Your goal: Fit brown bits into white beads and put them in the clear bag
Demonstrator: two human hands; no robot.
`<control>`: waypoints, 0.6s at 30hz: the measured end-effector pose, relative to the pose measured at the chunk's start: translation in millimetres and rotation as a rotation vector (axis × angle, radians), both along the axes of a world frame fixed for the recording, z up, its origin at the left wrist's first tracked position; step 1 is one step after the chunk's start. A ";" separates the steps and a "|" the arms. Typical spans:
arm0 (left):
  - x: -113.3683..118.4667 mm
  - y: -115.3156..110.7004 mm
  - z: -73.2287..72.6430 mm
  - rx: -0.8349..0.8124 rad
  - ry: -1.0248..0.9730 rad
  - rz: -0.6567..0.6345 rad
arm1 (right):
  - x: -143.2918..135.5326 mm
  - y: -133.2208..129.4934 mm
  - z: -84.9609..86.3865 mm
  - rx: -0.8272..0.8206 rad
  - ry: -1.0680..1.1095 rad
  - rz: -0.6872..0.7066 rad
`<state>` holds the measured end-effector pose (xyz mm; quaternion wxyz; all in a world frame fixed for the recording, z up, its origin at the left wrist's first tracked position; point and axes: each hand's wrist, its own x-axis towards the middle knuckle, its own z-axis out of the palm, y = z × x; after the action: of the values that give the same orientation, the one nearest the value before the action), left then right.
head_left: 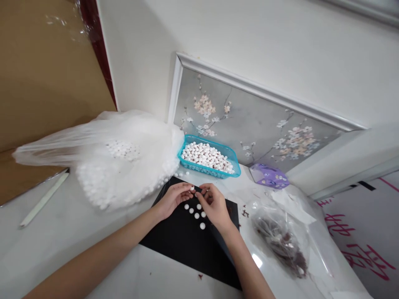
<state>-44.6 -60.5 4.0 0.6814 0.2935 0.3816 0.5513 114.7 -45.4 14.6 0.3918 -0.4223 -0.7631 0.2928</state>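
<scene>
My left hand (177, 198) pinches a small white ball (192, 188) between thumb and fingertips, above a black sheet (187, 245). Close beside it, my right hand (214, 204) has its thumb and fingers pressed together; what they hold, if anything, is too small to make out. Several loose white balls (202, 226) lie on the black sheet below and between the hands. Behind the hands stands a blue plastic basket (209, 169), filled with white balls that show dark red bits among them.
A large translucent bag (124, 166) of white balls sits at left, near a pale stick (45, 199) and cardboard (46, 74). On the right are a purple tissue pack (271, 176) and a clear bag (280, 236) with dark red pieces. A framed floral panel (243, 116) rises behind.
</scene>
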 end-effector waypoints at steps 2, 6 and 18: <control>1.4 -1.8 0.2 0.047 0.073 0.070 | 1.3 8.4 -1.9 0.048 -0.063 -0.051; 4.9 -5.6 -1.3 0.194 0.370 0.034 | -10.9 43.6 -8.6 0.108 -0.165 -0.152; 9.2 -8.7 -8.9 0.351 0.763 -0.132 | -62.7 86.4 -12.7 0.098 -0.343 -0.004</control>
<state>-35.4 -69.2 -4.9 0.4648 0.6119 0.4873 0.4149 52.1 41.0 2.0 0.2763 -0.4482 -0.8313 0.1783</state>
